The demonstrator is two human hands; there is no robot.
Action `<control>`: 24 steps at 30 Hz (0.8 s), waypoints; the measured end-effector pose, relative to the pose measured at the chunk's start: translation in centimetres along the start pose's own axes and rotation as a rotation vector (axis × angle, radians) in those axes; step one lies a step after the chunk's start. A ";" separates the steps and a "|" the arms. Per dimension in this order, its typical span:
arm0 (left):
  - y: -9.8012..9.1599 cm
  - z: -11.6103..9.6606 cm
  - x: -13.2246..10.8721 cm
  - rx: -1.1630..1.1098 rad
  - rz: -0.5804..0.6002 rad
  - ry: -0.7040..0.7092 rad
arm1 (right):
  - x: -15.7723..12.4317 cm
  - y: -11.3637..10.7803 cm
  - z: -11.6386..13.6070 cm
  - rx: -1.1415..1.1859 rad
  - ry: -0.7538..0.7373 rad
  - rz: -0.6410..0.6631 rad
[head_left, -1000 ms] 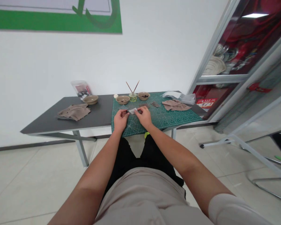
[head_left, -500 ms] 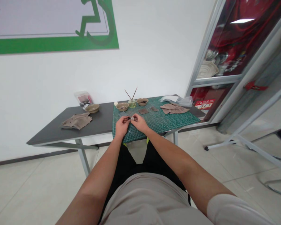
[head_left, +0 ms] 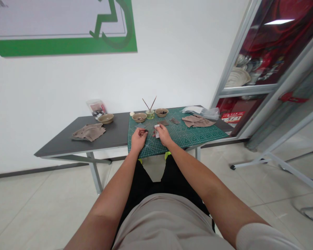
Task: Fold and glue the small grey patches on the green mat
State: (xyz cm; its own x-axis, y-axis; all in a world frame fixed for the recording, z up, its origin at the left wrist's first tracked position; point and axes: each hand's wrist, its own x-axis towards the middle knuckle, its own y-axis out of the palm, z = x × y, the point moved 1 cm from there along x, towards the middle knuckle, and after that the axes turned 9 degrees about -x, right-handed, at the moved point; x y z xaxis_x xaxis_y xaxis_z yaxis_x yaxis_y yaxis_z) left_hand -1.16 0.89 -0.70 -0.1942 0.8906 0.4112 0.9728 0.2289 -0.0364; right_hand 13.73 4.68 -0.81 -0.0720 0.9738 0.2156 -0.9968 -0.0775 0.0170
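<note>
Over the front of the green cutting mat (head_left: 169, 140), my left hand (head_left: 139, 139) pinches a small dark piece (head_left: 146, 131) whose kind I cannot make out. Close by on the right, my right hand (head_left: 163, 134) grips a small whitish strip (head_left: 157, 131), perhaps paper or cloth, standing upright between thumb and fingers. The two hands are apart. Just beyond them lie a brown square piece (head_left: 163, 123) and a darker grey-brown piece (head_left: 175, 120), both flat on the mat.
Behind stand a bowl (head_left: 139, 117), another bowl with dark bits (head_left: 161, 112), and a glass jar (head_left: 150, 114) holding two thin sticks. Right: brown cloth (head_left: 198, 121), clear plastic bag (head_left: 210, 113). Left, on the dark table (head_left: 117, 135): brown cloth (head_left: 89, 132), bowl (head_left: 105, 118), plastic pouch (head_left: 96, 108).
My hands were together over the small dark piece and the whitish strip. Now they have parted, the dark piece in the left and the strip in the right. The view has shifted slightly.
</note>
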 end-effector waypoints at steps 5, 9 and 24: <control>-0.1 0.2 0.0 0.020 0.004 0.013 | -0.3 -0.1 0.3 0.004 -0.042 0.024; -0.2 -0.2 -0.3 0.125 -0.002 0.105 | -0.5 0.1 0.5 0.090 -0.022 0.026; -0.3 -0.4 -0.7 0.230 0.042 0.126 | -1.0 0.3 0.3 0.025 -0.090 0.134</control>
State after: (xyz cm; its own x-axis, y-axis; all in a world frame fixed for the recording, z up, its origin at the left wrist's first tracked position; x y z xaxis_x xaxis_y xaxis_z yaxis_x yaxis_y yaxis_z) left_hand -1.22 0.06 -0.58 -0.1228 0.8484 0.5150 0.9225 0.2889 -0.2560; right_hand 13.50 3.61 -0.68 -0.1999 0.9315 0.3040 -0.9773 -0.2118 0.0065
